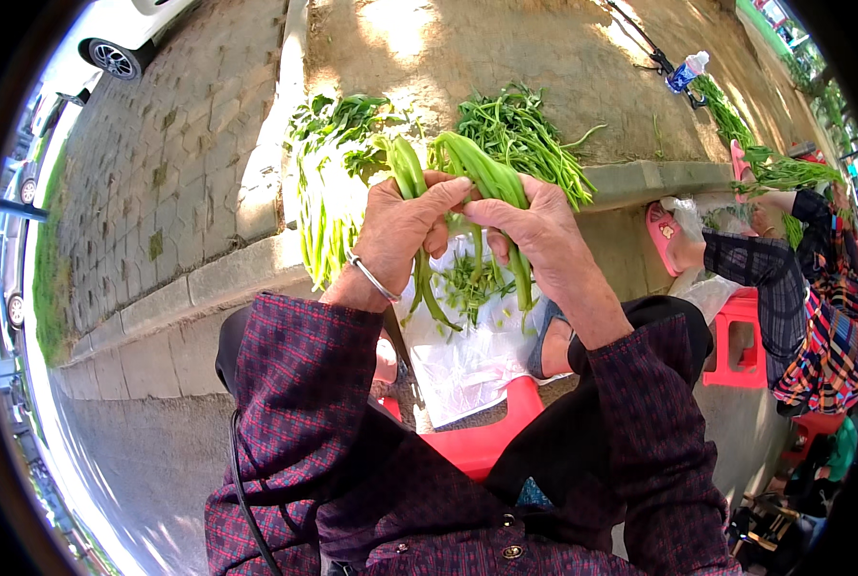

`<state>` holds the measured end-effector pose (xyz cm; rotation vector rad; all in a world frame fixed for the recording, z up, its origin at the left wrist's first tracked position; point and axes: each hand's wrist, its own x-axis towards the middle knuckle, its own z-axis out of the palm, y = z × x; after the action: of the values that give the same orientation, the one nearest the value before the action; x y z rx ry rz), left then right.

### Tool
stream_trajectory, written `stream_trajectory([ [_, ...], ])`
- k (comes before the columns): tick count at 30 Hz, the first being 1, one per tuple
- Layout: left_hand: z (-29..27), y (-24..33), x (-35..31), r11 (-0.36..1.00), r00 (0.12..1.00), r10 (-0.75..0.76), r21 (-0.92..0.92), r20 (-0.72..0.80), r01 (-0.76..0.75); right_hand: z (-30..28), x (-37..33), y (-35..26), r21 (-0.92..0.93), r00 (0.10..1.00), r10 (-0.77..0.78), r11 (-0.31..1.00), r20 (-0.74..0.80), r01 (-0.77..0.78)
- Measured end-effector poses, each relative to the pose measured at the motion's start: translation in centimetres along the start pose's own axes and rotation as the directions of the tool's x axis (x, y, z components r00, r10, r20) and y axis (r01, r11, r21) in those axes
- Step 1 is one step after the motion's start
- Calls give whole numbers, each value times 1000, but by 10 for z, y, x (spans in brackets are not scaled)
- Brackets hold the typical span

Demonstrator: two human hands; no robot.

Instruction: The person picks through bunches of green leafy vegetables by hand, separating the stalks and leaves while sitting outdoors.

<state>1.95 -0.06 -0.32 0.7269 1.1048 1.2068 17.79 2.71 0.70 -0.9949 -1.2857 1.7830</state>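
Note:
My left hand (pixel 388 235), with a silvery bangle at its wrist, is closed around a light green vegetable stalk (pixel 406 165). In my right hand (pixel 549 238) is a thicker green leafy stalk (pixel 486 165), its lower end hanging below the fingers. The fingertips of both hands meet between the two stalks; what they pinch there is too small to make out. Below them, cut green pieces (pixel 474 286) lie on a white plastic sheet (pixel 462 374). Long-stemmed greens (pixel 321 216) lie beyond my left hand, and another leafy bundle (pixel 530 144) beyond my right.
A stone kerb (pixel 213 280) runs across in front, with paving behind it. At right sits another person in pink sandals (pixel 661 238), beside a red plastic stool (pixel 739 338) and more greens (pixel 784 171). A bottle (pixel 686 72) stands farther back. A white car (pixel 112 43) is at far left.

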Motion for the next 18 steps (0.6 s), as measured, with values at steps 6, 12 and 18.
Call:
stream_trajectory([
  [6, -2, 10, -3, 997, 999, -36, 75, -7, 36, -12, 6, 6, 125, 994, 21, 992, -112, -7],
  [12, -6, 9, -2, 988, 998, -44, 152, 48, 36, -21, 8, -6, 288, 962, 90, 957, -256, -13],
  [18, 3, 13, -8, 955, 979, -175, 259, 105, 143, -23, 2, -3, -210, 993, -58, 977, -99, 36],
])
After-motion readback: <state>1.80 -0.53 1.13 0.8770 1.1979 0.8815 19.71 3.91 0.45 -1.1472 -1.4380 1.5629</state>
